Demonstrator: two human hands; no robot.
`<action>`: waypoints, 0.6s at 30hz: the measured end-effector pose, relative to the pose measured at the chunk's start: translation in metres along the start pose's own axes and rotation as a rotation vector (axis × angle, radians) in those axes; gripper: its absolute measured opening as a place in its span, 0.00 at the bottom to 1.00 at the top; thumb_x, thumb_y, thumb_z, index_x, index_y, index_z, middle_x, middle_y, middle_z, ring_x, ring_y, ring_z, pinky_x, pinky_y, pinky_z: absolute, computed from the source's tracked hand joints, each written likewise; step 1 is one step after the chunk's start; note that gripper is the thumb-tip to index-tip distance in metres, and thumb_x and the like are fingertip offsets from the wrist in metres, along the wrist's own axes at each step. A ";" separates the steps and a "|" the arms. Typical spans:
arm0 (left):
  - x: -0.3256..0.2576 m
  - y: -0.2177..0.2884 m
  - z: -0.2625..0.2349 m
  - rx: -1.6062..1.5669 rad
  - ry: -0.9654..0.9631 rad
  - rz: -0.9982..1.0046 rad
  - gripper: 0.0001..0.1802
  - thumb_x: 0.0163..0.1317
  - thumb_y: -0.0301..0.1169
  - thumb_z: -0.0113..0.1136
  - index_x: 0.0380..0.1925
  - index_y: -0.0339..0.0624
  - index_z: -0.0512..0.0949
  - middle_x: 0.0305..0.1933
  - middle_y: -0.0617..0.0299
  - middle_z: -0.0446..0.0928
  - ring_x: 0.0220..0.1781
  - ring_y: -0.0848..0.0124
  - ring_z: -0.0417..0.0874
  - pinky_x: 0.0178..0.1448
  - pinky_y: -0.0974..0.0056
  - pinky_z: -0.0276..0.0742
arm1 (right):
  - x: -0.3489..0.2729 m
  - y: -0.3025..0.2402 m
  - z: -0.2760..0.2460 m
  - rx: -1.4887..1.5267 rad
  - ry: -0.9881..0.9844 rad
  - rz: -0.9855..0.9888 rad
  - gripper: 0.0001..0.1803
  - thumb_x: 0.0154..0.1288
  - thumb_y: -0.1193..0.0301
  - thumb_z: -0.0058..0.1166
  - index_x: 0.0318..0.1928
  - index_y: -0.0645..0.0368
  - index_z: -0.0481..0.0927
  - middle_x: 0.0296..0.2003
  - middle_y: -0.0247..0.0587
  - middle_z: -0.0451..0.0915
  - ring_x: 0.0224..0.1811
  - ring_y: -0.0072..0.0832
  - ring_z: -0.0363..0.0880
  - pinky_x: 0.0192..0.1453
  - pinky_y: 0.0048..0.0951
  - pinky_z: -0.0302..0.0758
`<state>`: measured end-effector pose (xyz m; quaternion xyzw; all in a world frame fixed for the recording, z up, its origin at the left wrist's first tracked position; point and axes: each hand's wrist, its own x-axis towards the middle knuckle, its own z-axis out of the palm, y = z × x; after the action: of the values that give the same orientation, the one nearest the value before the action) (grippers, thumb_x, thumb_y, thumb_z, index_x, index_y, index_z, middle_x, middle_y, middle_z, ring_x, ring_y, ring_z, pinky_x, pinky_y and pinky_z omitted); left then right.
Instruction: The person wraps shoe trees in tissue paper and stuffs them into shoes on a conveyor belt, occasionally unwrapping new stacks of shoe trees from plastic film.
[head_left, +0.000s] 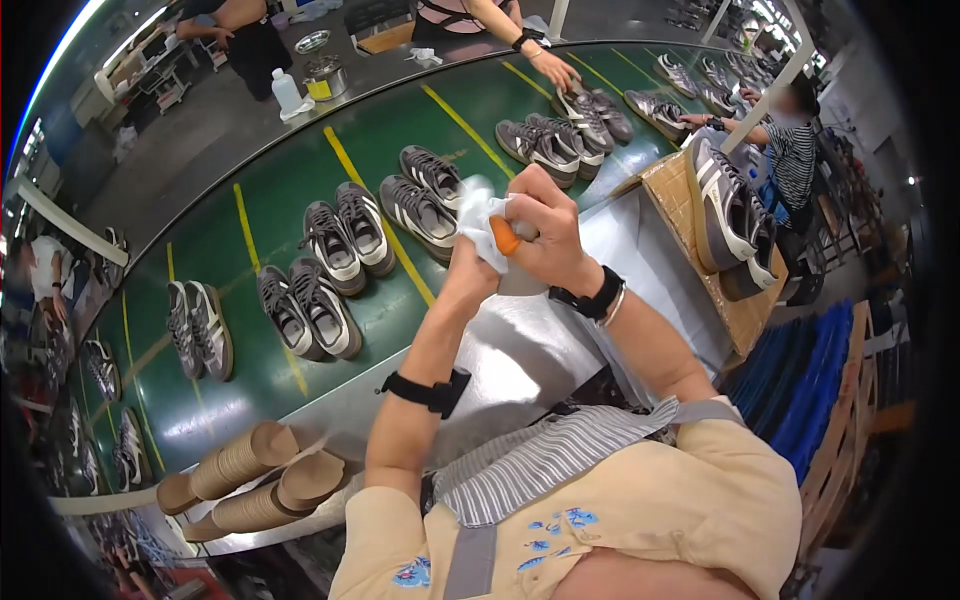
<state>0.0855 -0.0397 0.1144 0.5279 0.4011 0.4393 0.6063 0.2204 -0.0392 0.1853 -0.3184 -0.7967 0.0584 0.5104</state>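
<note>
Both my hands are raised together over the near edge of the green conveyor belt. Crumpled white paper or cloth, blurred at its top, sits between them. My left hand is closed around its lower part. My right hand is a closed fist pressed against its right side. A bright orange piece shows at the right thumb; whether it is a finger cover or part of a tool, I cannot tell. Just beyond my hands stands a pair of grey shoes with white stripes.
More shoe pairs stand along the belt between yellow lines. Stacked brown paperboard shapes lie at the near left. A cardboard box at right bears another shoe pair. Across the belt, a co-worker's hand touches a shoe. A white bottle stands beyond.
</note>
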 end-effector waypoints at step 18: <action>0.128 -0.059 -0.111 -0.315 0.084 -0.142 0.22 0.51 0.13 0.49 0.49 0.28 0.73 0.47 0.49 0.80 0.51 0.61 0.83 0.56 0.61 0.79 | -0.019 0.135 0.016 -0.204 -0.445 0.615 0.25 0.49 0.69 0.67 0.50 0.57 0.77 0.37 0.53 0.83 0.41 0.50 0.82 0.46 0.43 0.77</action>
<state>0.0243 0.1111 0.0399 0.3780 0.3883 0.4743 0.6938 0.2730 0.0606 0.1064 -0.5710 -0.7570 0.1966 0.2495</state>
